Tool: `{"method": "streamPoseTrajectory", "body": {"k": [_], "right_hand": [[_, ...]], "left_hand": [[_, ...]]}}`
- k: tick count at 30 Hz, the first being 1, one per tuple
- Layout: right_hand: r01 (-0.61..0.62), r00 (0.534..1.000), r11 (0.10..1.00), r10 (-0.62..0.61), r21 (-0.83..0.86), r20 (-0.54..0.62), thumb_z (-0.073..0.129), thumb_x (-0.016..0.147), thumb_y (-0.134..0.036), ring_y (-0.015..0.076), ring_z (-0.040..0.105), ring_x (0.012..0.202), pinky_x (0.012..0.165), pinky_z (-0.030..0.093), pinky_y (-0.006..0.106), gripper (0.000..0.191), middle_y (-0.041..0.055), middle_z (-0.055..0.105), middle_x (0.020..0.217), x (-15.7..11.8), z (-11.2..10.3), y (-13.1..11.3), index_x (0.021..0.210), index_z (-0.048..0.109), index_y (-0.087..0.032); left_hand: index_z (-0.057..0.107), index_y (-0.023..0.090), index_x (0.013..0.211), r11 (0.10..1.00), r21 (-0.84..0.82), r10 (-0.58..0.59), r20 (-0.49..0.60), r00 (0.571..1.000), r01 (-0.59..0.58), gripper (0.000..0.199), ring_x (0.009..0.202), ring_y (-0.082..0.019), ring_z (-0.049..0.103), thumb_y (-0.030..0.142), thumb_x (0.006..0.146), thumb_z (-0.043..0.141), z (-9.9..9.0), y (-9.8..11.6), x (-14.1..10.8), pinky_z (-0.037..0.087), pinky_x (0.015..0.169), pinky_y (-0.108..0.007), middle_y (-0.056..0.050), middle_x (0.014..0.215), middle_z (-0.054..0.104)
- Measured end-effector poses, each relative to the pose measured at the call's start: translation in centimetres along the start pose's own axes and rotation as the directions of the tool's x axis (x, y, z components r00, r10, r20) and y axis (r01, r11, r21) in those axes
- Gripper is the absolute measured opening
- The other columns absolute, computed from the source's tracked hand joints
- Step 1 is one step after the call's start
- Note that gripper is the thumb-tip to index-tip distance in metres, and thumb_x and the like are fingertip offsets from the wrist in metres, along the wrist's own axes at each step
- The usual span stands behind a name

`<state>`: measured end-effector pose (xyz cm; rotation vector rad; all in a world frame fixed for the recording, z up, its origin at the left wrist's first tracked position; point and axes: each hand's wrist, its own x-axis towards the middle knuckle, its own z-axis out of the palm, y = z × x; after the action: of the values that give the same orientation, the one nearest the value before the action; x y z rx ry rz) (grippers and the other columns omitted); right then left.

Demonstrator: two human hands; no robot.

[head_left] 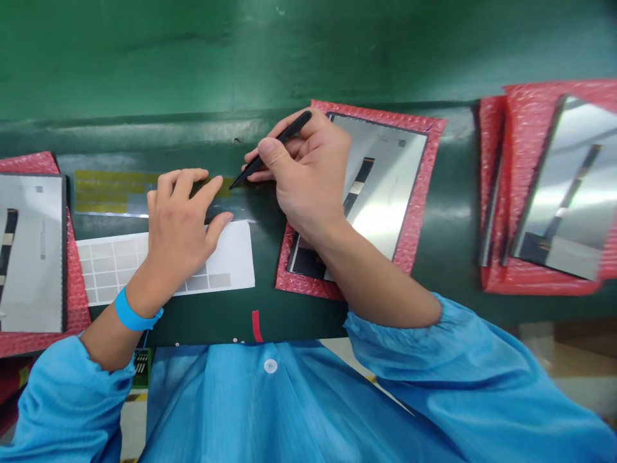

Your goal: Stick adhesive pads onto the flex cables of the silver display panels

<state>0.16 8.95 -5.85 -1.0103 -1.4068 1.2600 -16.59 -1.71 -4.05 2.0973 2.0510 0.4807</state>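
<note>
A pair of slim black tweezers [284,136] sits pinched in my right hand [311,167], its pointed tip down on the right part of the yellow tape strip sheet [103,191]. My left hand [180,222] lies across that clear-backed sheet with fingers spread, thumb and forefinger close to the tip. Beneath the left palm is a white label sheet [236,247] with rows of grey labels, partly hidden. Under my right wrist rests a silver display panel [385,186] with a black flex cable, on red bubble wrap [419,225]; my forearm covers its lower left.
At the left edge another display panel [33,257] lies on red bubble wrap [77,283]. To the right, a panel [573,199] tops a stack of red bubble bags [520,148]. A red tape piece [257,326] marks the green table's front edge.
</note>
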Motion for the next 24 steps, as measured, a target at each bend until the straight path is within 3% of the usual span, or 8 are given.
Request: {"method": "streamPoseTrajectory", "body": {"k": [10, 14, 19, 22, 24], "right_hand": [[-0.061, 0.996, 0.998, 0.061, 0.000, 0.067, 0.089, 0.088, -0.056, 0.0169, 0.076, 0.076, 0.059, 0.064, 0.025, 0.042, -0.0034, 0.073, 0.076, 1.2, -0.1, 0.9, 0.090, 0.059, -0.027], [-0.067, 0.996, 0.996, 0.064, 0.050, 0.057, 0.090, 0.087, -0.053, 0.0156, 0.074, 0.066, 0.054, 0.062, 0.025, 0.040, -0.0032, 0.073, 0.072, 1.4, -0.1, 1.4, 0.088, 0.060, -0.027], [-0.082, 0.996, 0.991, 0.078, 0.109, 0.045, 0.090, 0.082, -0.064, 0.0163, 0.072, 0.059, 0.049, 0.061, 0.028, 0.048, -0.0026, 0.074, 0.071, 1.6, 0.4, 1.4, 0.086, 0.060, -0.027], [-0.074, 0.997, 0.984, 0.070, 0.161, 0.025, 0.092, 0.076, -0.070, 0.0161, 0.071, 0.058, 0.048, 0.061, 0.028, 0.054, -0.0032, 0.074, 0.071, 1.5, -0.8, 0.4, 0.085, 0.059, -0.028], [-0.058, 0.998, 0.987, 0.059, 0.148, -0.001, 0.091, 0.078, -0.070, 0.0167, 0.073, 0.062, 0.050, 0.062, 0.028, 0.052, -0.0034, 0.075, 0.074, 0.9, -2.8, -0.9, 0.087, 0.059, -0.029]], "left_hand": [[0.067, 0.025, 0.144, 0.999, -0.036, -0.022, 0.046, 0.999, 0.024, 0.050, 0.137, -0.040, 0.050, 0.038, 0.096, 0.076, -0.2, 0.2, 0.2, 0.045, 0.105, -0.054, -0.012, 0.148, 0.063], [0.067, 0.025, 0.144, 0.999, -0.040, -0.023, 0.047, 0.999, 0.025, 0.051, 0.137, -0.040, 0.050, 0.041, 0.096, 0.076, -0.1, 0.1, 0.2, 0.045, 0.107, -0.055, -0.011, 0.148, 0.063], [0.069, 0.028, 0.142, 0.999, -0.028, -0.024, 0.013, 1.000, 0.024, 0.047, 0.136, -0.038, 0.052, 0.047, 0.099, 0.072, 0.1, -0.2, 0.2, 0.046, 0.105, -0.054, -0.009, 0.147, 0.064], [0.070, 0.029, 0.140, 0.999, -0.029, -0.013, -0.011, 1.000, 0.012, 0.046, 0.135, -0.038, 0.054, 0.048, 0.098, 0.073, 0.3, -0.9, 0.4, 0.047, 0.105, -0.054, -0.009, 0.147, 0.065], [0.070, 0.029, 0.141, 0.998, -0.052, 0.014, -0.057, 0.998, -0.017, 0.049, 0.133, -0.037, 0.056, 0.047, 0.096, 0.076, 0.1, -1.4, 0.6, 0.047, 0.107, -0.055, -0.009, 0.143, 0.068]]}}
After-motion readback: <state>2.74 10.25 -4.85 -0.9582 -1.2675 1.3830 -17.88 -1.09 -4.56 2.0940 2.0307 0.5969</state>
